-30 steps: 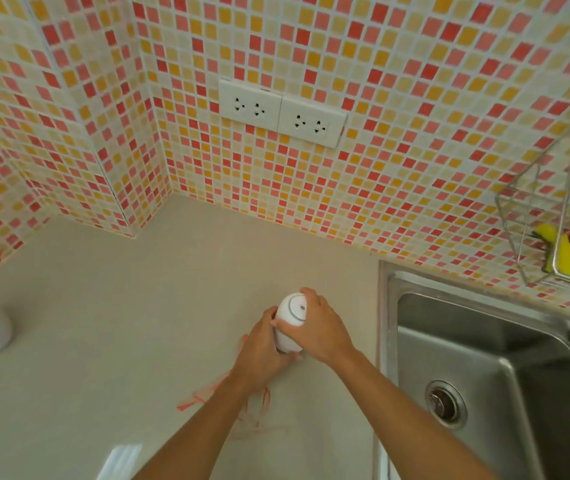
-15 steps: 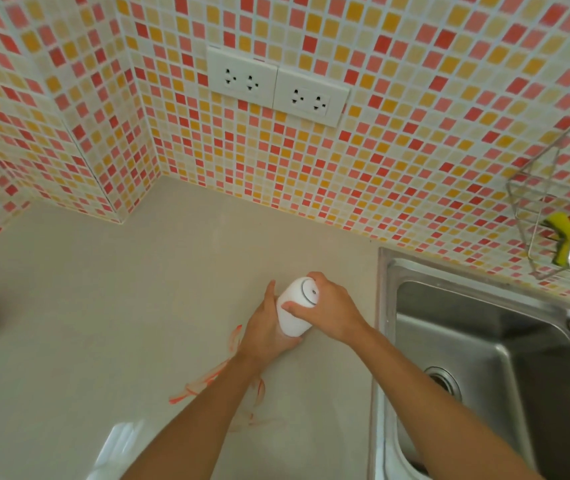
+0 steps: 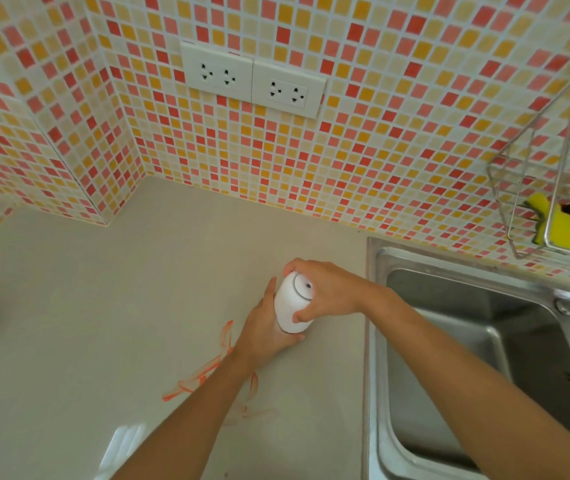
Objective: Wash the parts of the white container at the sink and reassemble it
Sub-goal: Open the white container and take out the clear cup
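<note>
1. Since the earlier frame, both hands are staying wrapped on the white container (image 3: pixel 292 306), which is tipping a little further toward the sink (image 3: pixel 456 327); the view is shifting too.
2. Left of the grip, red smears (image 3: pixel 207 372) are lying on the surface (image 3: pixel 103 306), beneath the left forearm.
3. Left hand (image 3: pixel 262 332) is clasping the container's lower body from the left, probably to brace it while the top is worked.
4. White container is sitting between both hands, at the surface just left of the sink; I cannot tell its contents, since it is closed.
5. Right hand (image 3: pixel 328 292) is curling over the cap, seemingly to twist it off.
6. Right of the grip, the sink basin is showing no parts; a wire rack (image 3: pixel 518 188) above is holding a yellow sponge (image 3: pixel 560 226).
</note>
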Demonstrator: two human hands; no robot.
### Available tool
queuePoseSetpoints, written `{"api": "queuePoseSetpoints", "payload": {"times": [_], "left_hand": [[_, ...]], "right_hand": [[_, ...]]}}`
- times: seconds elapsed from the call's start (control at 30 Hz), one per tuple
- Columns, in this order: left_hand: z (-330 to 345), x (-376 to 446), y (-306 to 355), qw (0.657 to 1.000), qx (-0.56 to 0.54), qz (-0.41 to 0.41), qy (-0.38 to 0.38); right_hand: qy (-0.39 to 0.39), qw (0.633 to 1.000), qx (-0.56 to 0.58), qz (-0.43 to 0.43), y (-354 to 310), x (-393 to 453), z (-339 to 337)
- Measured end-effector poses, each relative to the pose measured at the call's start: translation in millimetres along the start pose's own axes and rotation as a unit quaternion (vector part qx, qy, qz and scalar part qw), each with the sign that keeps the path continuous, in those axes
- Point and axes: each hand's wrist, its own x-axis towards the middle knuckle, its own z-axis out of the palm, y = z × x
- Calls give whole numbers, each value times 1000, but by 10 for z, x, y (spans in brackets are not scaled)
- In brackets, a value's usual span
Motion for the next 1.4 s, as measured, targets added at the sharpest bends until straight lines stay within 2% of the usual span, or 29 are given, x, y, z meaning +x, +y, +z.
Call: {"api": "queuePoseSetpoints", "payload": {"times": [0.23, 0.43, 0.53, 0.63, 0.73, 0.87, 1.13, 1.4], "left_hand": [[-155, 21, 142, 999, 15, 49, 13], [-277, -8, 100, 998, 30, 46, 37], [-390, -81, -40, 997, 28, 22, 65], [-494, -184, -197, 994, 8, -12, 110], [-545, -258, -226, 990, -14, -26, 138], [-563, -292, -131, 986, -28, -21, 164], [-490, -358, -23, 978, -49, -5, 201], [-452, -591, -3, 972, -70, -1, 225]], "right_hand": [[27, 999, -39, -20, -142, -139, -279], [84, 995, -55, -5, -220, -290, -382], [148, 989, 0, 17, -172, -390, -403], [199, 972, 108, 65, 5, -465, -372], [157, 955, 212, 131, 260, -466, -142], [129, 908, 356, 176, 479, -405, 394], [213, 908, 340, 122, 335, -428, 1144], [218, 921, 300, 116, 300, -483, 1435]]}}
